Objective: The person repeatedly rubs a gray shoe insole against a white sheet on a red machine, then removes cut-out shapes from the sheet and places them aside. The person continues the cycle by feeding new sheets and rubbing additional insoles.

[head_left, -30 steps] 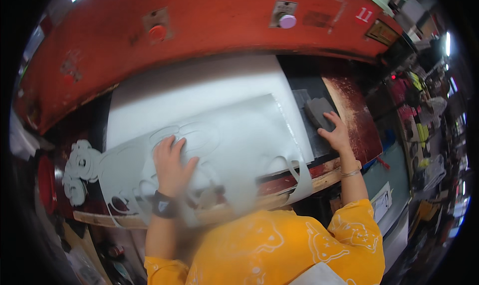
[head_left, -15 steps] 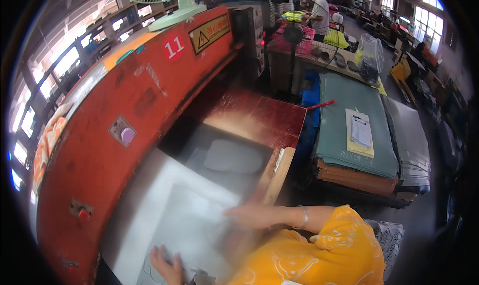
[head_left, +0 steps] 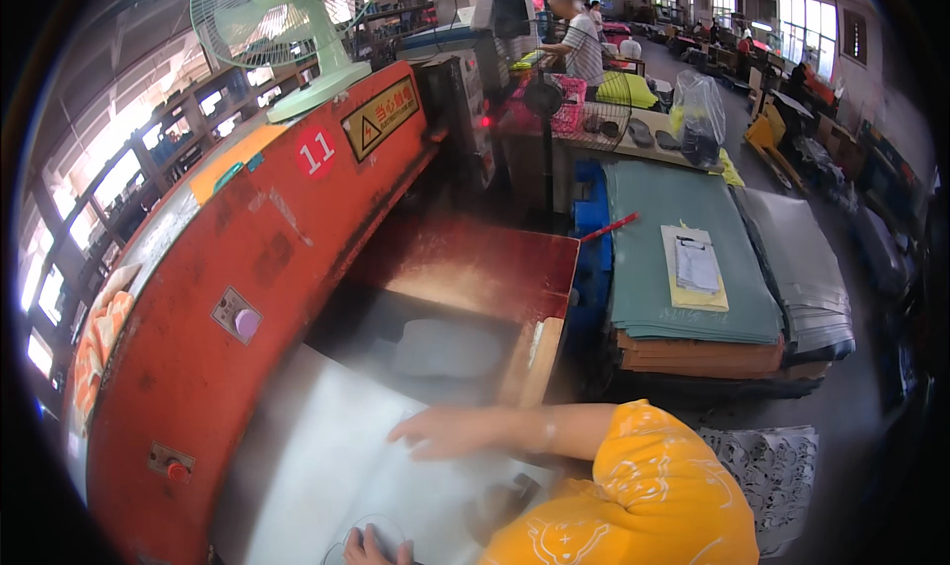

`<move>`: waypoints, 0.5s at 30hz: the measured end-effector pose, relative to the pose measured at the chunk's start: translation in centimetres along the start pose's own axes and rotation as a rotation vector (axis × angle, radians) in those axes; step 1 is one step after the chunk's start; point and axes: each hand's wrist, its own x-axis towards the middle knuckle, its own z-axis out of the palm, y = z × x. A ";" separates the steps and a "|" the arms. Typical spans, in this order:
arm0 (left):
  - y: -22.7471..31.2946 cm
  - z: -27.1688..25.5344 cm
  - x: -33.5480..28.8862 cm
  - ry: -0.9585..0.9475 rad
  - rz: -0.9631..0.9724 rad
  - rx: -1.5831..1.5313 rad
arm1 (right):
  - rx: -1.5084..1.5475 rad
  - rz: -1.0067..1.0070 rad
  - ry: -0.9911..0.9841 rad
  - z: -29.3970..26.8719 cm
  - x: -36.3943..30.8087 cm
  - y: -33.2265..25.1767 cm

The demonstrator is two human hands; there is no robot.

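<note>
A large pale sheet (head_left: 327, 436) lies on the bed of the orange-red press (head_left: 287, 258). My left hand (head_left: 372, 549) is at the lower edge of the view, fingers apart on the sheet beside a thin rounded outline (head_left: 381, 518), perhaps a cutting die. The rest of that hand is cut off. My right hand (head_left: 440, 432) reaches leftward over the sheet, blurred, with fingers stretched out and nothing visible in them. Beyond it a grey rounded patch (head_left: 450, 348) shows on a dark surface. Below my right forearm is a blurred dark shape (head_left: 503, 509) I cannot make out.
A dark red board (head_left: 475, 258) and a wooden strip (head_left: 542, 362) lie beyond the sheet. To the right stand stacked green sheets (head_left: 683, 219) with a clipboard (head_left: 696, 266), and grey sheets (head_left: 797, 258). A fan (head_left: 282, 31) tops the press. Another person (head_left: 579, 46) stands farther back.
The view has tilted up, showing more of the fan. My right hand has moved left across the sheet. My left hand is lower in view, and the thin outline now arches above its fingers.
</note>
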 end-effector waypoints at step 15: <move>3.3 0.8 -2.7 -0.026 -0.059 -0.023 | -0.607 0.048 -0.122 6.4 3.0 0.1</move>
